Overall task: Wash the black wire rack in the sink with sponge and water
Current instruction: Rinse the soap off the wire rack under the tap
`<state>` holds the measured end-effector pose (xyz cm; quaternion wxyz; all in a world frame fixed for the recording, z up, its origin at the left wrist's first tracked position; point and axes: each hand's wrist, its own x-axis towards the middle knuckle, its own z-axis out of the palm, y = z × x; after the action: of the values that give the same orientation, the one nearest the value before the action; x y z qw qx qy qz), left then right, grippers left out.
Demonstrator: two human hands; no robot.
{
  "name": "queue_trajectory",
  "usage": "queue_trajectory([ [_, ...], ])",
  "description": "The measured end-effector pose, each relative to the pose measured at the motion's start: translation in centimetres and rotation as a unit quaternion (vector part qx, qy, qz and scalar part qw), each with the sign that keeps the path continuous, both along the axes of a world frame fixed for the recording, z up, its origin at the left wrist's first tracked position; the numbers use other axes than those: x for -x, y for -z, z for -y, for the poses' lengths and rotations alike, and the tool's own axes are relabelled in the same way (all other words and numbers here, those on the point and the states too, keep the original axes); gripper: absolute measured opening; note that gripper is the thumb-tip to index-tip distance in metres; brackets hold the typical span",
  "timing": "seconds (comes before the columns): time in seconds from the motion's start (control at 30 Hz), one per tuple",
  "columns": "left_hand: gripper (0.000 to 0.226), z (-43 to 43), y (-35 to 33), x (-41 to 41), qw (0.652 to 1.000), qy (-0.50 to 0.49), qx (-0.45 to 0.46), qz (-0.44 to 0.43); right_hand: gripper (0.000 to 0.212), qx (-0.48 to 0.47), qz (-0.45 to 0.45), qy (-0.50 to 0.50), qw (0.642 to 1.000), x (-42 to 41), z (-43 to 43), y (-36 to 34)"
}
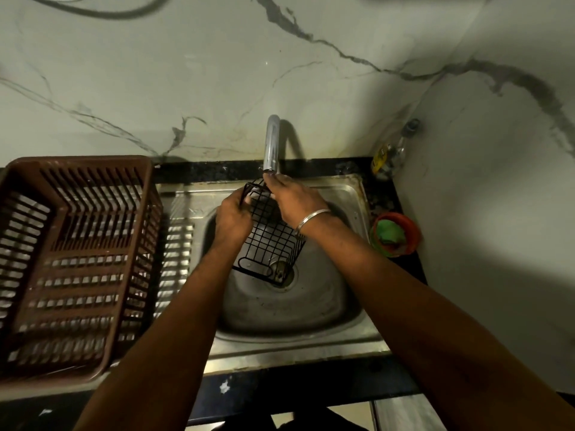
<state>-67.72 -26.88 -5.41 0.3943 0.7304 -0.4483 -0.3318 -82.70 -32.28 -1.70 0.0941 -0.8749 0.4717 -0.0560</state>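
Head view: left hand (233,216) curls its fingers round the upper left edge of the black wire rack (270,241). Right hand (292,198) lies on the top end, fingers pressed together, tips just beneath the tap (272,144); their grip, I cannot tell. Below both sets of fingers the rack slants into the sink (295,341), its foot over the drain (287,275).

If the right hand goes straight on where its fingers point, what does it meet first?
The right hand would probably meet the mouth of the tap, just ahead of it; depth is unclear.
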Motion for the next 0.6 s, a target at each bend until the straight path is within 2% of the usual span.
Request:
queue_trajectory([
  [0.17, 0.058, 1.7, -0.8, -0.9, 0.998, 0.043, 0.002, -0.056, 0.056, 0.049, -0.036, -0.043, 0.997, -0.6, 0.4, -0.7],
  [0.27, 0.043, 2.2, -0.8, -1.3, 0.995, 0.092, 0.019, -0.019, 0.045, 0.092, -0.013, -0.003, 0.996, 0.0, 0.8, -0.5],
  [0.37, 0.042, 2.3, -0.7, -1.3, 0.998, 0.055, 0.018, -0.011, 0.035, 0.111, 0.0, 0.046, 0.993, -0.3, 0.1, 0.0],
  [0.5, 0.043, 2.5, -0.4, -1.1, 0.999, 0.028, 0.019, 0.015, 0.048, 0.085, 0.025, 0.046, 0.995, 1.2, 0.0, 0.3],
  [0.6, 0.042, 2.4, -0.4, -1.5, 1.0, 0.0, 0.01, 0.017, 0.07, 0.03, 0.039, 0.076, 0.996, 2.2, 0.4, 0.5],
])
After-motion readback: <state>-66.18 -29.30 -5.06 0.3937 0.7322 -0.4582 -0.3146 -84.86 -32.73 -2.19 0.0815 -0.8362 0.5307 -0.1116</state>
